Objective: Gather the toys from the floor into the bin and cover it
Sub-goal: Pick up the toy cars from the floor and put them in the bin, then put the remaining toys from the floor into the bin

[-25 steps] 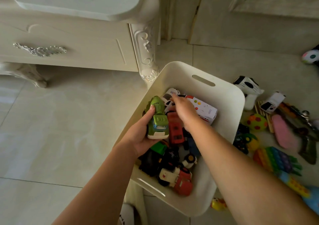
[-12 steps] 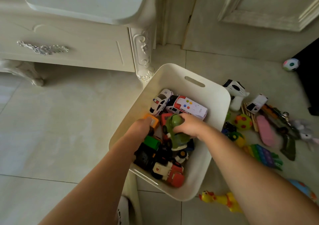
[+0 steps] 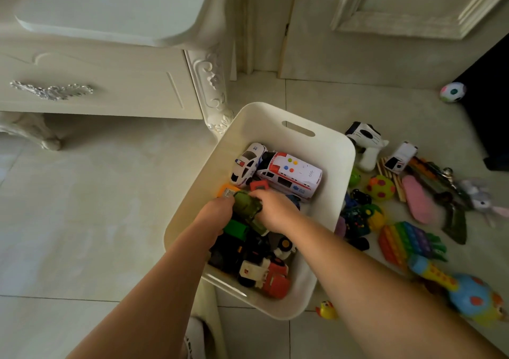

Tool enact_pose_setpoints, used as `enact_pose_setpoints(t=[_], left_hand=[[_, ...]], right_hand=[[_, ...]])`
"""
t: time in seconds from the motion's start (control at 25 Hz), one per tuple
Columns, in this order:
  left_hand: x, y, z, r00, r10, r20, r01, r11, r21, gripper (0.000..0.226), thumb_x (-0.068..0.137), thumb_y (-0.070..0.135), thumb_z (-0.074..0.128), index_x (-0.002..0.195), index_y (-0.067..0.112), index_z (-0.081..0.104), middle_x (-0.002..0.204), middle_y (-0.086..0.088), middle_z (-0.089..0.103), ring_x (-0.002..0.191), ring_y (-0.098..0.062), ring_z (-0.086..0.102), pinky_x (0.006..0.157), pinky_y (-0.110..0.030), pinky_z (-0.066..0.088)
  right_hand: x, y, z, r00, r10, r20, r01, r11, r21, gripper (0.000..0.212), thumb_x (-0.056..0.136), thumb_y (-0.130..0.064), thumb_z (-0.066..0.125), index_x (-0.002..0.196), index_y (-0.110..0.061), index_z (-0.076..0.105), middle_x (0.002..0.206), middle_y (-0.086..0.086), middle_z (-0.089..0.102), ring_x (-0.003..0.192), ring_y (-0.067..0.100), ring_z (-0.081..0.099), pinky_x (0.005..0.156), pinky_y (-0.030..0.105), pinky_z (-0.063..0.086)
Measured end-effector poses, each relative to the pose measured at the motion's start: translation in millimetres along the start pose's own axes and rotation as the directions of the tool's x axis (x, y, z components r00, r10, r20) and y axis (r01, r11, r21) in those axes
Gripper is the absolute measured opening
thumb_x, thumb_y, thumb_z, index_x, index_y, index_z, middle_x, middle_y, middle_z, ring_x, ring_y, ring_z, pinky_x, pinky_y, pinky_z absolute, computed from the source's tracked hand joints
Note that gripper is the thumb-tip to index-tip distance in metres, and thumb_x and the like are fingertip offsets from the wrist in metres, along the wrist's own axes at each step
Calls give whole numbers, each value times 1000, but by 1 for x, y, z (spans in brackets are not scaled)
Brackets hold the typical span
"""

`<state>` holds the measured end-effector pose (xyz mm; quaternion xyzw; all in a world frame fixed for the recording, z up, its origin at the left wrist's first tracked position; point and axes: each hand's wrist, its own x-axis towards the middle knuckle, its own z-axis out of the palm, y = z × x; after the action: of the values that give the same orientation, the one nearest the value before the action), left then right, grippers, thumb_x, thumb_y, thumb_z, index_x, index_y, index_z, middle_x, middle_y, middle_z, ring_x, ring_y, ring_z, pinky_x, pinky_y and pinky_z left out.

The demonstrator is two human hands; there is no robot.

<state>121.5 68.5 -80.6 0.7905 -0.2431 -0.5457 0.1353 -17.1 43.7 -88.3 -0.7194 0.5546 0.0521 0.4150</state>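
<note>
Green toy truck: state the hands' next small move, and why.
Probably release the green toy truck, since it already lies on the cars inside the white plastic bin with the right hand curled over it and the left hand beside it; toys like the rainbow pop toy lie on the floor.

1. I see a pale tiled floor (image 3: 96, 221) carrying a white bin (image 3: 275, 127).
2. At the bin's three o'clock lie a spotted ball (image 3: 381, 188) and a rainbow pop toy (image 3: 407, 244).
3. A white toy gun (image 3: 366, 144) lies at two o'clock and a yellow duck (image 3: 327, 309) at five.
</note>
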Motion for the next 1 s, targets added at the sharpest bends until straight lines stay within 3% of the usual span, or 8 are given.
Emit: enact_pose_setpoints(t=[0.16, 0.24, 0.36, 0.48, 0.68, 0.76, 0.84, 1.0], left_hand=[[-5, 8, 4, 980, 164, -117, -162, 986, 28, 22, 97, 20, 39, 94, 13, 59, 89, -9, 60, 77, -23, 56, 71, -35, 49], [-22, 22, 9, 946, 261, -193, -259, 965, 33, 21, 97, 19, 38, 100, 23, 58, 83, -1, 59, 67, -16, 53, 60, -28, 44], [-49, 49, 25, 868, 433, -245, -458, 887, -56, 24, 94, 21, 42, 106, 23, 62, 96, 2, 68, 74, -18, 63, 63, -32, 51], [-84, 75, 59, 789, 593, -164, -614, 772, -163, 24, 94, 19, 46, 105, 22, 67, 92, 4, 71, 79, -15, 68, 68, -31, 53], [-124, 91, 131, 659, 740, 135, -723, 673, -156, 20, 95, 19, 49, 101, 24, 68, 90, 3, 71, 76, -10, 65, 69, -26, 53], [-120, 83, 163, 683, 679, 269, -684, 724, -88, 20, 94, 25, 51, 106, 28, 66, 102, 1, 69, 84, -13, 63, 81, -34, 54], [-105, 68, 193, 749, 577, 327, -615, 788, 19, 27, 96, 26, 49, 120, 27, 61, 112, 1, 64, 83, -12, 59, 77, -29, 50], [-66, 42, 234, 873, 391, 292, -438, 892, 116, 22, 97, 13, 44, 111, 25, 56, 86, 0, 55, 73, -14, 53, 64, -27, 44]], right_hand=[[-9, 4, -5, 997, -18, 77, 14, 999, 50, 50, 98, -19, 48, 147, -28, 37, 143, 4, 49, 127, 26, 49, 105, 35, 41], [-19, 7, -17, 999, 32, -32, -24, 974, 224, 47, 102, -21, 41, 148, -26, 34, 148, 2, 45, 126, 23, 50, 103, 34, 42], [-43, 14, -49, 962, 122, -245, 16, 868, 496, 32, 102, -20, 38, 127, -28, 57, 131, 0, 60, 109, 24, 62, 93, 40, 51], [-81, 40, -89, 897, 233, -375, 82, 746, 660, 32, 97, -9, 38, 104, -27, 64, 97, 0, 72, 93, 24, 70, 89, 46, 55], [-136, 126, -114, 770, 505, -389, 78, 532, 843, 28, 95, -3, 43, 108, -14, 66, 89, 7, 71, 78, 21, 67, 75, 34, 54], [-147, 166, -101, 727, 610, -315, -11, 469, 883, 29, 93, -1, 44, 110, -11, 65, 87, 6, 69, 76, 21, 64, 74, 34, 50], [-150, 203, -75, 693, 672, -261, -118, 463, 879, 29, 91, -4, 46, 112, -14, 65, 93, 10, 69, 81, 26, 65, 73, 35, 49], [-127, 250, -26, 744, 627, -231, -264, 593, 761, 41, 97, -7, 42, 136, -17, 52, 104, 10, 59, 74, 18, 56, 62, 27, 41]])
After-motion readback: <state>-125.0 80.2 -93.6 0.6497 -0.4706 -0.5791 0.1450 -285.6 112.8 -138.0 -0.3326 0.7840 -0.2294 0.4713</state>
